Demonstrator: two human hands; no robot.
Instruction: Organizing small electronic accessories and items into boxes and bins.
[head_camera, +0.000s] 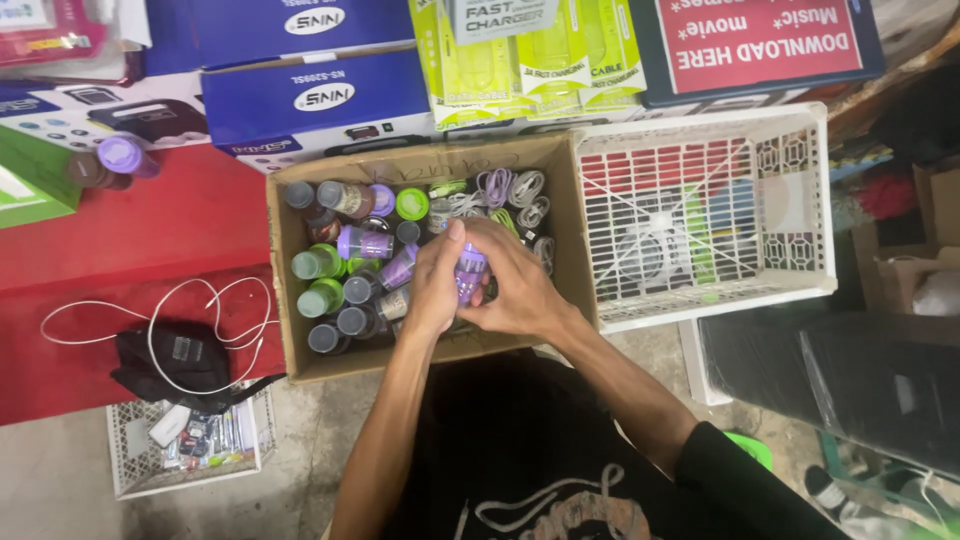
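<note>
1. Head view: left hand (432, 285) curled narrow, fingers wrapped on the small purple plastic cylinder (469, 272), thumb up at its top.
2. Right hand (515, 290) closed around the same cylinder from the other side; both hands touching each other.
3. Cylinder held just above the open brown cardboard box (290, 300), over its middle.
4. Box holds green and purple capped tubes (325, 262) on one side, coiled white and purple cables (510, 190) at the far end.
5. White plastic lattice crate (800, 200) touches the box's side.
</note>
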